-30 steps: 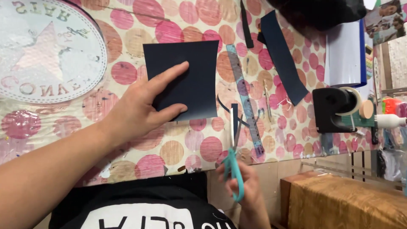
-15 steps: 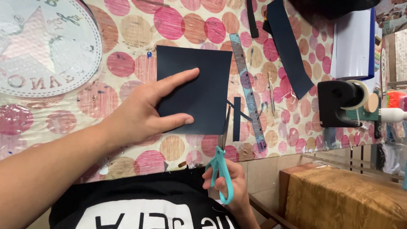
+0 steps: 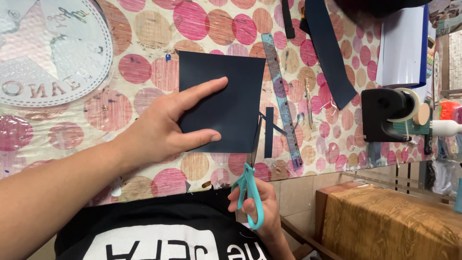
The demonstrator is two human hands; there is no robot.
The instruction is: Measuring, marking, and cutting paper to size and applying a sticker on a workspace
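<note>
sheet (image 3: 238, 103), dark navy, square, flat, matte

Dark navy paper sheet (image 3: 231, 101) lies flat; teal-handled scissors (image 3: 251, 185) at its right edge.

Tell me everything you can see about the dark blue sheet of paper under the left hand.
The dark blue sheet is a roughly square piece of matte paper or thin card, lying flat on the table's pink-dotted cover. The left hand presses on it with spread fingers and thumb. The right hand holds teal-handled scissors whose blades meet the sheet's lower right edge. A narrow cut strip of the same paper lies just beside that edge.
</note>
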